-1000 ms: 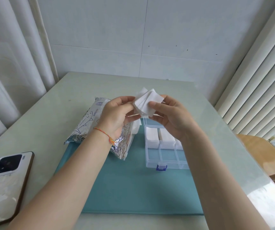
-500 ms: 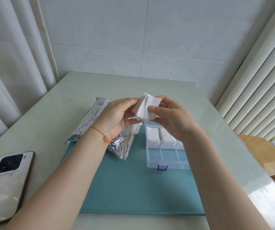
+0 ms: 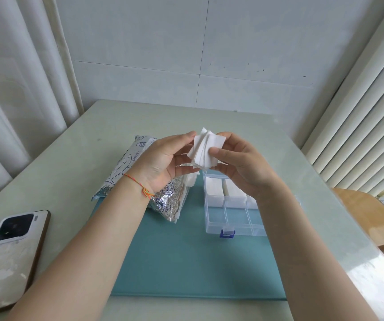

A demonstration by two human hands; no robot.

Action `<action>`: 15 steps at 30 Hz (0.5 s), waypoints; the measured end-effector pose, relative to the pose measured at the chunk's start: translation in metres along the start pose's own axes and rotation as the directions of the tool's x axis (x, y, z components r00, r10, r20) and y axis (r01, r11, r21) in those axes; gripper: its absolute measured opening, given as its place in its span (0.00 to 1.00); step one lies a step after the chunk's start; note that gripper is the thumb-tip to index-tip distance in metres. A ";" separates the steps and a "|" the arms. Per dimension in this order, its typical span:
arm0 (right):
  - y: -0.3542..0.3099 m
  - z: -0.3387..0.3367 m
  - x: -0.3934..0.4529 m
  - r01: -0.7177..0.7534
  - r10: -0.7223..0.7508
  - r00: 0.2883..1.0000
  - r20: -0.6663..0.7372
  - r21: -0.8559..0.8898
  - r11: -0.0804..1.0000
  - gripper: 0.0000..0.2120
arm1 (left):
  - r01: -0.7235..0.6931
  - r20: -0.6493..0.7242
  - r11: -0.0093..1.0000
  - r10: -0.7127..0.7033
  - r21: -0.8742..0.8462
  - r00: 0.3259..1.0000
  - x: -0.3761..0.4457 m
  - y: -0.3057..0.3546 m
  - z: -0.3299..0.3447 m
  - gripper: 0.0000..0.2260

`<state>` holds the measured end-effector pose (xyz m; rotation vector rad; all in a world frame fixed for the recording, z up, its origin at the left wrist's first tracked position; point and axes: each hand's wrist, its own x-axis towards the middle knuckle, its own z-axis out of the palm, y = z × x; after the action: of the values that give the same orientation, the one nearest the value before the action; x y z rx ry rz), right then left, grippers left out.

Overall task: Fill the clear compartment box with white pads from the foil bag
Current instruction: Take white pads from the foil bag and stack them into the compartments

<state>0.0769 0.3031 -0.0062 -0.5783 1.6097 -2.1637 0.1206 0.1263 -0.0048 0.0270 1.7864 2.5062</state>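
Pad stack (image 3: pixel 203 150) btwn both hands' fingertips

A small fanned stack of thin white square pads (image 3: pixel 203 151) is in the air above the far end of the clear plastic compartment box (image 3: pixel 231 210). The box's far compartments hold white pads; its near ones are empty. The crinkled silver foil bag (image 3: pixel 166 196) lies just left of the box.

A home room: curtains (image 3: pixel 12 93), tiled wall (image 3: pixel 209 54), table (image 3: pixel 70 154).
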 end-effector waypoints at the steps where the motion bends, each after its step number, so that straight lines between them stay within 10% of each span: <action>1: 0.000 0.000 0.000 0.005 -0.005 1.000 0.004 0.007 1.000 0.10 | 0.002 0.008 1.000 -0.001 -0.012 1.000 -0.001 0.000 0.000 0.10; 15: 0.007 0.002 0.005 -0.120 0.111 0.991 -0.072 -0.138 0.983 0.17 | -0.167 -0.274 0.972 0.209 0.168 0.939 0.004 -0.009 0.004 0.07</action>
<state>0.0744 0.2972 -0.0119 -0.4486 1.7964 -2.0141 0.1169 0.1338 -0.0123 -0.1809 2.1700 2.6195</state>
